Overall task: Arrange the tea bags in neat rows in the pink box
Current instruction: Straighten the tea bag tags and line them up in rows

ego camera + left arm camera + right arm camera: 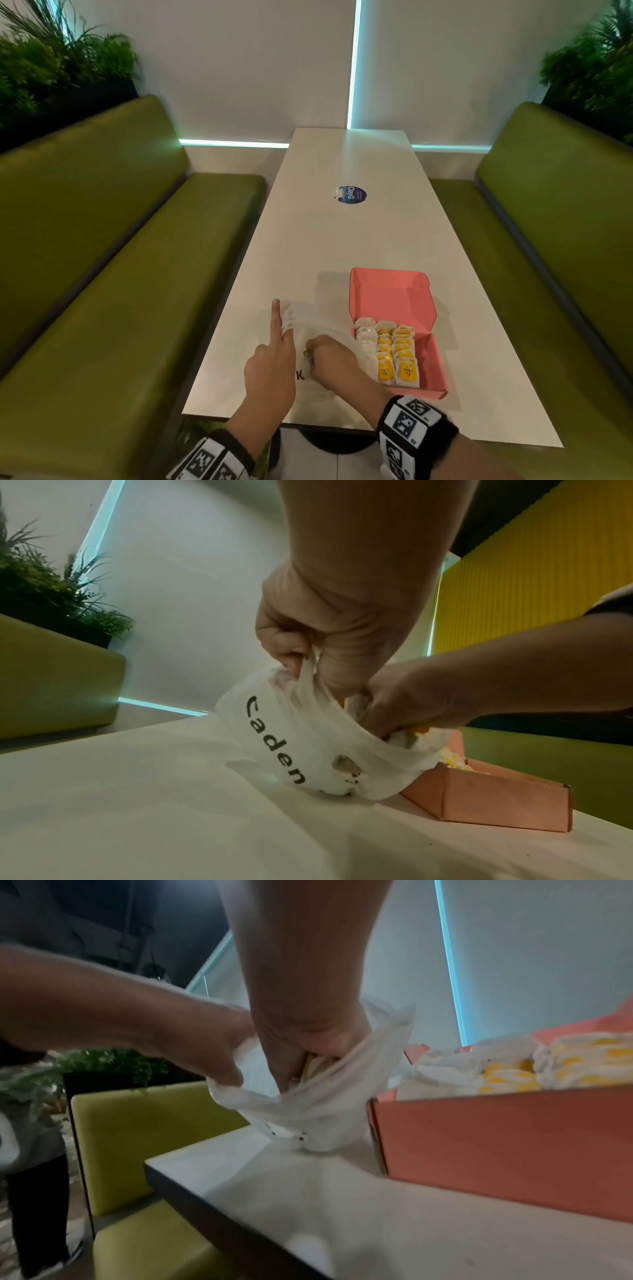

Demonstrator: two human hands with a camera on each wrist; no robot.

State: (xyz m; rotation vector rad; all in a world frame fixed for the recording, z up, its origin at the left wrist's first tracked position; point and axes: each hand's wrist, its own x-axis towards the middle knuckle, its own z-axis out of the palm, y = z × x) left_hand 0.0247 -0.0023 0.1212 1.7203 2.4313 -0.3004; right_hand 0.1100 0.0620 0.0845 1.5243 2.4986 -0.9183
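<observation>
**Tea bags half packed, hands in the carrier bag**

Tea bags (388, 353) with yellow labels stand in three rows in the pink box (436, 363), which sits open on the near right of the white table (359, 240), its lid flap raised behind.

From the left: a green bench (120, 257) with plants (51, 68) above its back runs along the table. The left hand (270, 359) pinches the rim of a white plastic bag (274, 731) printed with black letters reading "Caden", index finger pointing straight out. The right hand (329, 356) reaches into the bag's mouth, fingers curled around something white and yellow inside; what it is cannot be told. The bag touches the box's left wall. Farther along the table lies a round blue sticker (351, 195) reading "ClayG". A second green bench (548, 240) stands at right, with white blinds behind.
</observation>
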